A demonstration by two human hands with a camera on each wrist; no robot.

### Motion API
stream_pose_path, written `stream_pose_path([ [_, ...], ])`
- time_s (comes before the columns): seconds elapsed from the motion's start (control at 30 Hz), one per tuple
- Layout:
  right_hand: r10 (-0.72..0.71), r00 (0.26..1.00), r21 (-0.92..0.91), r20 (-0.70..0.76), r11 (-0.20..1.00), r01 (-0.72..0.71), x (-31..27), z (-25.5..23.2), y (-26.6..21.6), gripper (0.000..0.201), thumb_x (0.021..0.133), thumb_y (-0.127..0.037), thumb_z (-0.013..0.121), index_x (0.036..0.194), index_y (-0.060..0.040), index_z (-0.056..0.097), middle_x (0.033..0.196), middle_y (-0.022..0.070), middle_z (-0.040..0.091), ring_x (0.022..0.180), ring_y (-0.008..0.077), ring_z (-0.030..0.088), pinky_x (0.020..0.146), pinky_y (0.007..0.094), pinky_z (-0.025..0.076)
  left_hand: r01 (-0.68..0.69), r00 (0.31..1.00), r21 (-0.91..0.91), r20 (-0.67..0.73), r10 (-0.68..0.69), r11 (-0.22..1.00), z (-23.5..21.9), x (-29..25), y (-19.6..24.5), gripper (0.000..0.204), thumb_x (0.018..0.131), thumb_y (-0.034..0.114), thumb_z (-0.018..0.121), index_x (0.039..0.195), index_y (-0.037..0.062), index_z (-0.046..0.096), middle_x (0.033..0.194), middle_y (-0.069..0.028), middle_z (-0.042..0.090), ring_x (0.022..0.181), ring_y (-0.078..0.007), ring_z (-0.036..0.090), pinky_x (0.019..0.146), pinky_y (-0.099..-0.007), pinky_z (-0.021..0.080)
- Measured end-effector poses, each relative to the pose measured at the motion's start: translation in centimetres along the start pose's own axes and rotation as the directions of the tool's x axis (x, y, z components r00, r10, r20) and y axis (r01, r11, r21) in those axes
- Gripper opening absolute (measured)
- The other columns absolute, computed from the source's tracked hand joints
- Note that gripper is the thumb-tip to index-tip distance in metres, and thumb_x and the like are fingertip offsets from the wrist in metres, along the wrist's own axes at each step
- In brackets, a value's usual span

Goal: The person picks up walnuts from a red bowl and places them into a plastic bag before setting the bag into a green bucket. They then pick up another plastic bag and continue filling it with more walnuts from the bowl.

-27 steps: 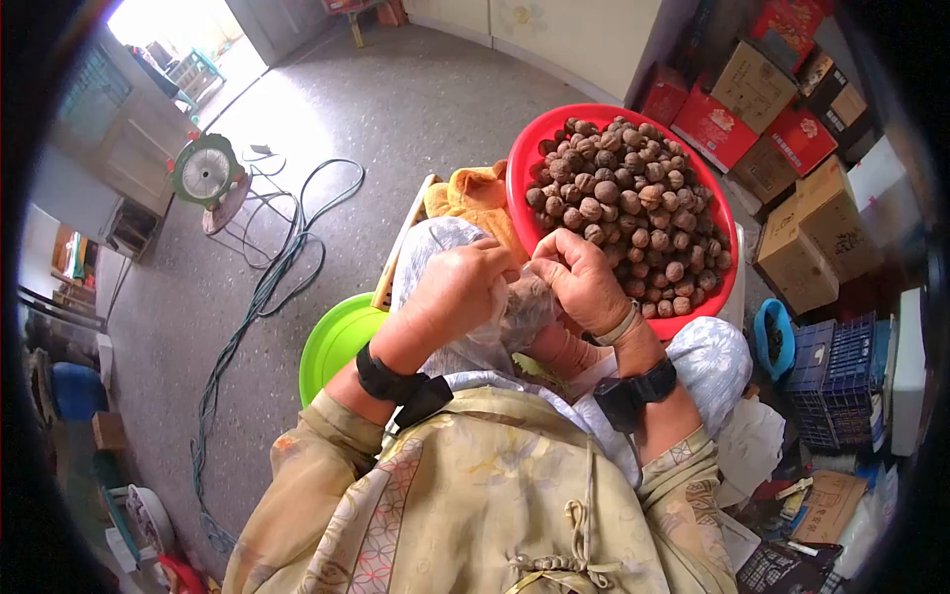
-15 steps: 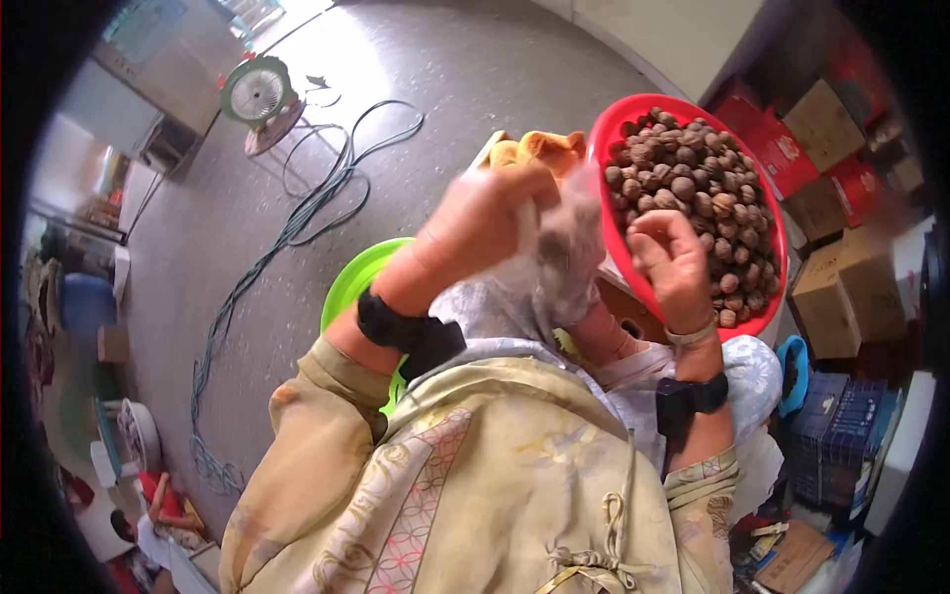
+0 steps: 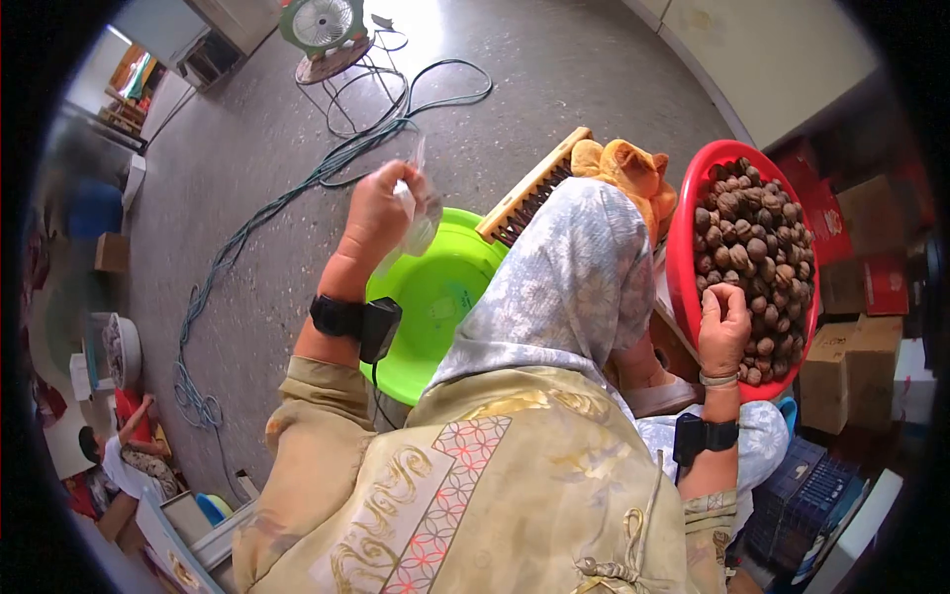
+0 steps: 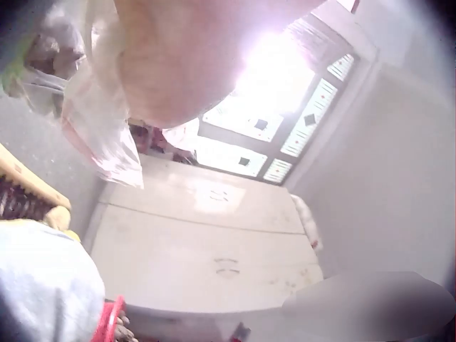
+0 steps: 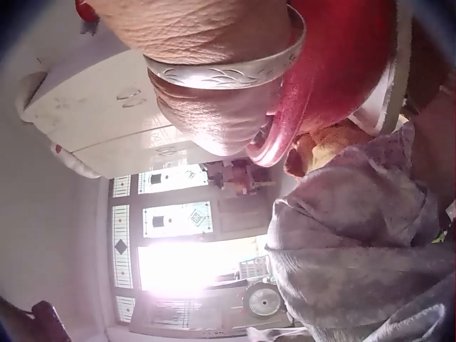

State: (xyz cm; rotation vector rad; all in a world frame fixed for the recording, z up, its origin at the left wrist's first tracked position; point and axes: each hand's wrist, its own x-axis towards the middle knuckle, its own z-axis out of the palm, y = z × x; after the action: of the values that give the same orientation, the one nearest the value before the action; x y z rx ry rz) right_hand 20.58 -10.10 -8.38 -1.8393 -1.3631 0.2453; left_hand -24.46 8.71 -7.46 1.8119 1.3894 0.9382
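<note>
My left hand (image 3: 381, 213) grips a clear plastic bag (image 3: 426, 220) over the far edge of a bright green basin (image 3: 435, 307). Something dark shows inside the bag (image 4: 100, 121), which hangs beside the hand in the left wrist view. My right hand (image 3: 724, 332) is above the near-left rim of a red basin (image 3: 681, 238) heaped with walnuts (image 3: 757, 247). Its fingers are curled and the thumb meets the fingertips, with nothing visible between them. A bangle (image 5: 235, 73) circles the right wrist; the fingers are hidden in the right wrist view.
A wooden rack-like piece (image 3: 534, 183) and an orange plush cloth (image 3: 628, 178) lie beyond my knee (image 3: 574, 238). Cables (image 3: 327, 168) run over the floor toward a fan (image 3: 324, 25). Cardboard boxes (image 3: 851, 371) stand at right. A person (image 3: 129, 455) is at the lower left.
The right hand has let go of the bag and moved right to the red basin. My left hand has carried the bag left, over the green basin. The head view has turned.
</note>
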Motion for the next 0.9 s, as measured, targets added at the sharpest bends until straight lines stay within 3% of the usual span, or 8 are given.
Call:
stream_pose_path([
  [0.03, -0.043, 0.999, -0.021, -0.031, 0.999, 0.042, 0.0, 0.3, 0.3, 0.005, 0.094, -0.006, 0.065, 0.095, -0.0024, 0.063, 0.083, 0.0088, 0.066, 0.076, 0.0190, 0.062, 0.073, 0.0330, 0.052, 0.014, 1.000, -0.001, -0.005, -0.014, 1.000, 0.1, -0.6, -2.9, 0.015, 0.088, -0.008, 0.060, 0.094, 0.0047, 0.066, 0.075, 0.0000, 0.064, 0.074, -0.0111, 0.063, 0.062, -0.0278, 0.051],
  [0.1, -0.063, 0.996, -0.055, -0.064, 0.997, 0.060, 0.0, 0.9, 0.8, 0.005, 0.094, -0.006, 0.065, 0.096, -0.0018, 0.063, 0.086, 0.0091, 0.066, 0.078, 0.0190, 0.063, 0.075, 0.0331, 0.052, 0.251, 0.968, 0.082, -0.005, -0.251, 0.965, 0.6, -1.6, -8.3, 0.007, 0.087, 0.007, 0.067, 0.088, 0.0007, 0.068, 0.079, -0.0156, 0.072, 0.071, -0.0250, 0.070, 0.065, -0.0364, 0.053],
  [0.13, -0.064, 0.997, -0.058, -0.052, 0.996, 0.061, 0.0, 1.0, 0.9, 0.005, 0.094, -0.006, 0.065, 0.096, -0.0018, 0.063, 0.086, 0.0091, 0.066, 0.078, 0.0190, 0.063, 0.075, 0.0331, 0.052, 0.263, 0.965, 0.078, -0.006, -0.263, 0.962, 1.0, -2.3, -10.0, 0.007, 0.087, 0.007, 0.067, 0.088, 0.0007, 0.068, 0.079, -0.0156, 0.072, 0.071, -0.0250, 0.070, 0.065, -0.0364, 0.053],
  [0.2, -0.021, 0.998, -0.035, -0.063, 0.999, 0.019, 0.1, 1.3, 1.0, 0.005, 0.095, -0.006, 0.064, 0.097, -0.0014, 0.063, 0.086, 0.0080, 0.066, 0.079, 0.0182, 0.063, 0.076, 0.0326, 0.053, 0.308, 0.940, 0.297, 0.051, -0.337, 0.904, 2.0, -3.7, -12.9, 0.016, 0.083, 0.016, 0.072, 0.089, 0.0010, 0.072, 0.088, -0.0231, 0.072, 0.080, -0.0361, 0.072, 0.070, -0.0424, 0.055],
  [0.3, -0.031, 0.998, -0.077, -0.056, 0.997, 0.027, 0.1, 1.5, 0.5, 0.006, 0.096, -0.007, 0.063, 0.097, -0.0015, 0.063, 0.086, 0.0068, 0.066, 0.078, 0.0172, 0.063, 0.075, 0.0320, 0.053, 0.354, 0.879, 0.462, 0.134, -0.458, 0.813, 4.6, -4.7, -16.3, 0.025, 0.080, 0.023, 0.076, 0.094, 0.0026, 0.074, 0.094, -0.0237, 0.073, 0.087, -0.0398, 0.072, 0.076, -0.0451, 0.055],
  [0.57, -0.025, 0.998, -0.118, -0.064, 0.993, 0.017, 0.2, 1.8, 0.3, 0.007, 0.095, -0.008, 0.065, 0.097, -0.0017, 0.063, 0.084, 0.0060, 0.065, 0.072, 0.0152, 0.060, 0.069, 0.0310, 0.050, 0.488, 0.744, 0.490, 0.200, -0.638, 0.722, 13.3, -3.9, -24.3, 0.031, 0.085, 0.025, 0.071, 0.100, -0.0021, 0.075, 0.105, -0.0284, 0.071, 0.100, -0.0426, 0.070, 0.083, -0.0464, 0.055],
  [0.67, 0.014, 0.997, -0.107, -0.072, 0.994, -0.022, 0.1, 1.9, 0.5, 0.007, 0.095, -0.008, 0.065, 0.097, -0.0020, 0.063, 0.084, 0.0054, 0.065, 0.072, 0.0150, 0.060, 0.068, 0.0307, 0.050, 0.513, 0.689, 0.545, 0.199, -0.697, 0.663, 14.7, -2.7, -22.6, 0.031, 0.086, 0.025, 0.070, 0.101, -0.0020, 0.074, 0.106, -0.0286, 0.070, 0.101, -0.0432, 0.069, 0.083, -0.0464, 0.055],
  [0.9, 0.079, 0.995, -0.097, -0.061, 0.992, -0.085, 0.1, 1.8, 0.5, 0.008, 0.095, -0.010, 0.066, 0.098, -0.0029, 0.064, 0.084, 0.0051, 0.065, 0.072, 0.0154, 0.060, 0.067, 0.0308, 0.051, 0.520, 0.661, 0.575, 0.198, -0.724, 0.631, 18.6, -0.9, -24.5, 0.038, 0.087, 0.031, 0.069, 0.107, -0.0014, 0.073, 0.113, -0.0275, 0.069, 0.105, -0.0418, 0.068, 0.087, -0.0458, 0.055],
])
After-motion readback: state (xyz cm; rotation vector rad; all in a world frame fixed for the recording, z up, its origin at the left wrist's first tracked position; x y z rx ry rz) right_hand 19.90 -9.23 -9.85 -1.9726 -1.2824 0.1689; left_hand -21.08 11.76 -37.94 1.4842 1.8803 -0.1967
